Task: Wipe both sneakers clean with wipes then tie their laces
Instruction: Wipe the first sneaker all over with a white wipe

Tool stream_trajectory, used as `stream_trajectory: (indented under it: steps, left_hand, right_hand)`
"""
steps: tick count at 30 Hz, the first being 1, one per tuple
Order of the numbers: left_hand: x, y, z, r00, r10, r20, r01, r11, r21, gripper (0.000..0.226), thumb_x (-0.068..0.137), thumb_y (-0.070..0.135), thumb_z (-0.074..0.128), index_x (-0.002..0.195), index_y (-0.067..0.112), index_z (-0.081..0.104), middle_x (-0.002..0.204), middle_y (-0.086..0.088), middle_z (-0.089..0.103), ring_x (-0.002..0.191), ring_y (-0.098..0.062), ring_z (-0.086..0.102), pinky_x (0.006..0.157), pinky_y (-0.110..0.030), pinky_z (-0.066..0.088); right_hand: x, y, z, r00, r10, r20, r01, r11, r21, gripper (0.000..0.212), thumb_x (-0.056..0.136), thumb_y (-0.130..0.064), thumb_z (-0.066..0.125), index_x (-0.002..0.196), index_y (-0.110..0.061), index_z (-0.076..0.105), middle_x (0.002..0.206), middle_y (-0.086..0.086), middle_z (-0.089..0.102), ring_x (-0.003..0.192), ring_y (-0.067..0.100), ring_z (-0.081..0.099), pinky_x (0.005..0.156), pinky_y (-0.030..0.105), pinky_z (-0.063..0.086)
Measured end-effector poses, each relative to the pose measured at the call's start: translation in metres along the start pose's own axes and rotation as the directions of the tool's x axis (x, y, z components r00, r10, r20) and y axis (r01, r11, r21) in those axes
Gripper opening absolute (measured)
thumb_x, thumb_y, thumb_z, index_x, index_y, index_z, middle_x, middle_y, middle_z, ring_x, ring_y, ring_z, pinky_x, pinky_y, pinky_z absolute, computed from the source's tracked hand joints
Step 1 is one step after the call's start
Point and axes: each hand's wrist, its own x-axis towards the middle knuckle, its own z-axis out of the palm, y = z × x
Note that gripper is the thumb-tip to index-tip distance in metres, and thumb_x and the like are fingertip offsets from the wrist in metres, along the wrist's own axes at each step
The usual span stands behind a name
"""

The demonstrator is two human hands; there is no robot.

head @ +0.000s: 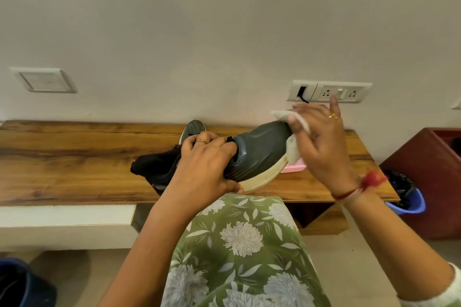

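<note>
Pale wall (224, 20) fills the upper half of the frame. Long wooden bench (62, 157) runs across the middle, hard against the wall. Green floral garment (237, 244) at lower centre, on the person's lap. Red-brown cabinet (429, 182) at right edge, with a blue bin (409, 202) lined in black just left of it, below the bench end.

Grey sneaker (264, 147) at centre frame, over the bench, tilted: toe up toward the right, black heel end low at the left, cream sole turned toward the lower right. Cannot tell whether the heel rests on the wood.

Left hand (204, 162) clamped on the sneaker's middle: fingers curled over the collar and lace area, thumb tucked under the sole edge. Right hand (321, 142) at the toe, just right of it, holding a white wipe (291, 149) against the toe; thumb pins the wipe on top, one finger sticks up toward the wall. Wipe drapes over the toe tip and hangs down to the sole, between palm and shoe.

Double socket plate (329, 92) on the wall, directly above the right hand. Blank plate (45, 80) at upper left. Second sneaker (193, 127) behind the left hand, only its end showing, at the wall. Pink object (295, 166) on the bench under the raised toe, mostly hidden. Red thread (369, 180) on the right wrist. A ring (200, 141) on the left hand.
</note>
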Motion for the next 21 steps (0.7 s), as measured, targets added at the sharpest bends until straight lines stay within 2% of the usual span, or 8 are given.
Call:
stream_trajectory:
  steps: [1, 3, 6, 10, 13, 17, 19, 21]
  left_hand:
    - [0.0, -0.002, -0.001, 1.0, 0.006, 0.012, -0.006, 1.0, -0.01, 0.054, 0.067, 0.06, 0.073, 0.095, 0.027, 0.039, 0.101, 0.015, 0.039, 0.124, -0.015, 0.031, 0.101, -0.033, 0.018]
    - [0.0, -0.009, -0.003, 0.999, 0.012, 0.033, -0.01, 0.998, -0.056, 0.055, 0.066, 0.058, 0.076, 0.091, 0.027, 0.038, 0.1, 0.015, 0.042, 0.12, -0.014, 0.033, 0.099, -0.031, 0.019]
    - [0.0, -0.015, -0.008, 0.998, 0.057, 0.042, -0.052, 0.994, -0.1, 0.054, 0.064, 0.053, 0.079, 0.089, 0.029, 0.038, 0.104, 0.015, 0.042, 0.118, -0.013, 0.036, 0.098, -0.03, 0.019]
    - [0.004, -0.011, -0.012, 0.989, 0.141, 0.047, -0.138, 0.989, -0.059, 0.047, 0.066, 0.053, 0.078, 0.096, 0.03, 0.049, 0.111, 0.013, 0.049, 0.124, -0.013, 0.033, 0.1, -0.031, 0.018]
    - [0.007, -0.01, -0.016, 0.978, 0.207, 0.036, -0.209, 0.977, 0.041, 0.051, 0.068, 0.052, 0.076, 0.109, 0.03, 0.054, 0.103, 0.017, 0.041, 0.125, -0.014, 0.03, 0.102, -0.034, 0.018]
    - [0.005, -0.013, -0.018, 0.946, 0.304, -0.11, -0.296, 0.952, 0.081, 0.051, 0.058, 0.041, 0.086, 0.098, 0.026, 0.06, 0.103, 0.009, 0.046, 0.114, -0.019, 0.037, 0.098, -0.041, 0.026]
    - [0.004, -0.017, -0.019, 0.932, 0.315, -0.181, -0.301, 0.948, 0.102, 0.054, 0.047, 0.04, 0.091, 0.089, 0.024, 0.06, 0.109, -0.001, 0.051, 0.108, -0.021, 0.039, 0.092, -0.049, 0.037]
    - [0.003, -0.018, -0.02, 0.919, 0.327, -0.22, -0.308, 0.944, 0.118, 0.057, 0.043, 0.042, 0.091, 0.087, 0.023, 0.061, 0.117, -0.005, 0.047, 0.109, -0.022, 0.036, 0.09, -0.051, 0.042]
  right_hand:
    - [0.008, -0.001, -0.006, 0.979, 0.203, 0.021, -0.198, 0.926, 0.322, 0.043, 0.098, -0.039, 0.041, 0.097, -0.008, 0.072, 0.097, 0.007, 0.073, 0.098, 0.021, 0.065, 0.106, 0.047, 0.034]
    - [0.021, 0.0, -0.015, 0.89, 0.415, 0.186, -0.399, 0.518, 0.756, 0.034, 0.099, -0.03, 0.043, 0.093, -0.011, 0.07, 0.095, 0.001, 0.073, 0.096, 0.018, 0.067, 0.091, 0.036, 0.048]
    - [0.032, 0.009, -0.017, 0.81, 0.371, 0.454, -0.533, 0.142, 0.834, 0.028, 0.092, -0.028, 0.042, 0.088, -0.011, 0.064, 0.089, 0.003, 0.072, 0.09, 0.017, 0.067, 0.082, 0.029, 0.053]
    - [0.039, 0.018, 0.002, 0.763, 0.231, 0.604, -0.646, 0.27, 0.714, 0.032, 0.089, -0.035, 0.046, 0.096, -0.005, 0.052, 0.101, 0.009, 0.071, 0.089, 0.022, 0.066, 0.081, 0.036, 0.054]
    - [0.042, 0.015, 0.014, 0.7, 0.054, 0.712, -0.667, 0.405, 0.625, 0.056, 0.084, -0.027, 0.067, 0.119, 0.011, 0.046, 0.108, 0.005, 0.069, 0.094, 0.018, 0.066, 0.081, 0.03, 0.055]
    - [0.043, 0.011, 0.028, 0.616, -0.09, 0.782, -0.668, 0.467, 0.58, 0.036, 0.08, -0.003, 0.053, 0.116, 0.0, 0.054, 0.115, 0.007, 0.065, 0.105, 0.023, 0.062, 0.091, 0.034, 0.051]
    - [0.044, 0.01, 0.031, 0.627, -0.118, 0.77, -0.653, 0.461, 0.601, 0.033, 0.078, 0.001, 0.05, 0.109, -0.01, 0.057, 0.111, 0.003, 0.066, 0.103, 0.018, 0.063, 0.087, 0.03, 0.051]
    - [0.045, 0.008, 0.031, 0.641, -0.139, 0.755, -0.625, 0.477, 0.618, 0.034, 0.077, 0.004, 0.049, 0.11, -0.004, 0.052, 0.107, -0.003, 0.066, 0.1, 0.012, 0.064, 0.084, 0.026, 0.051]
